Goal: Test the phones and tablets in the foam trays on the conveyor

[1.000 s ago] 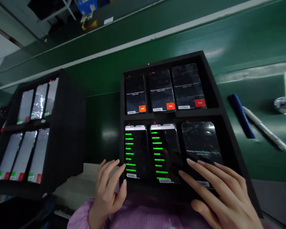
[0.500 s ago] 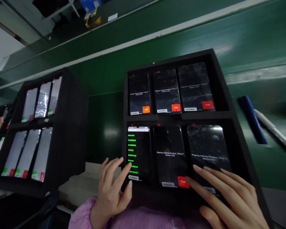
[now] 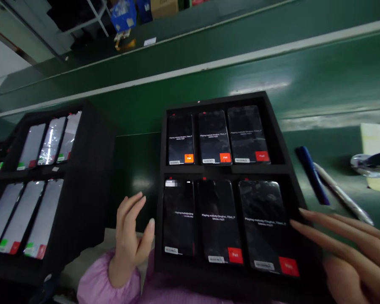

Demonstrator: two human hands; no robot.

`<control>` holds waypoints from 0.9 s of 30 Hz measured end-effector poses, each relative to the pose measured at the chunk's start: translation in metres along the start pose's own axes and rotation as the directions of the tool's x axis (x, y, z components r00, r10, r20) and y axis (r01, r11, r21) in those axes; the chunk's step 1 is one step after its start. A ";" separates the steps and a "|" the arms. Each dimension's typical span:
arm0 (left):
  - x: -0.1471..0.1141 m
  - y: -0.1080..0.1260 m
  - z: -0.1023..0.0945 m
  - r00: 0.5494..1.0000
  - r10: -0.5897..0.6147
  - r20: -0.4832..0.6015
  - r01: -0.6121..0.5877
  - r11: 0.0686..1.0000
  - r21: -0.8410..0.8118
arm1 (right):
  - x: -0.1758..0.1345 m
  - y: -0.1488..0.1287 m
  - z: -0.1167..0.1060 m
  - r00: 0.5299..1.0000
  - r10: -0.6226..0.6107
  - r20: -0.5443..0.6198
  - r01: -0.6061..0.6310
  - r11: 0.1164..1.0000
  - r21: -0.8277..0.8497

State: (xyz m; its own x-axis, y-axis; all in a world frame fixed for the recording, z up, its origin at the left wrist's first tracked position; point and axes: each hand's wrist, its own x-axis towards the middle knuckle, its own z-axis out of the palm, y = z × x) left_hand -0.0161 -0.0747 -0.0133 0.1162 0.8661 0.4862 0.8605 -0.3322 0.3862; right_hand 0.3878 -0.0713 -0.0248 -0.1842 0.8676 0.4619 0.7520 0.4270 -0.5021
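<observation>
A black foam tray (image 3: 221,169) holds several smartphones in two rows. Most of its dark screens read "Playing melody" with a red "Fail" box. At the front left, a phone (image 3: 178,230) shows a partly drawn melody page. The front middle phone (image 3: 220,234) and front right phone (image 3: 267,240) show the full text. My left hand (image 3: 129,238), in a pink sleeve, hovers off the tray's left side with fingers apart and nothing held. Over the tray's right edge, my right hand (image 3: 351,253) stretches its fingers beside the front right phone, empty. Whether its fingertips touch the rim is unclear.
Another black tray (image 3: 85,181) at left carries several phones with pale screens. Right of the near tray lie a blue pen (image 3: 312,175), a white pen (image 3: 343,193) and a clear-and-black object (image 3: 372,164) on paper. A blue bin (image 3: 123,17) stands at the back.
My left hand has drawn left, away from the front left phone, whose green list gave way to the melody page. My right hand has moved right, uncovering the front right phone's "Fail" box.
</observation>
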 end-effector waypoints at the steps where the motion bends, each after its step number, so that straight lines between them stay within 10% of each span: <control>1: 0.015 -0.003 0.004 1.000 0.010 -0.010 -0.010 1.000 -0.010 | 0.014 0.003 0.000 1.000 -0.017 -0.021 0.017 1.000 -0.009; 10: 0.158 -0.006 0.067 1.000 0.002 0.027 0.001 0.996 -0.092 | 0.144 0.047 0.046 0.997 0.008 -0.077 -0.007 1.000 0.017; 16: 0.156 -0.004 0.104 0.999 -0.002 -0.033 -0.001 0.997 -0.083 | 0.148 0.053 0.066 0.994 -0.038 -0.101 0.034 0.999 -0.039; 27: 0.150 -0.012 0.107 0.999 0.036 0.012 -0.034 0.995 -0.098 | 0.142 0.053 0.064 0.998 -0.032 -0.061 0.028 0.998 -0.062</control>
State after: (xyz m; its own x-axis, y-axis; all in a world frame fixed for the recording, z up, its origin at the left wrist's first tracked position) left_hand 0.0440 0.0992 -0.0285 0.1528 0.8582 0.4900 0.8031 -0.3968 0.4444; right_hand 0.3608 0.0908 -0.0328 -0.1689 0.8363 0.5216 0.7846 0.4344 -0.4424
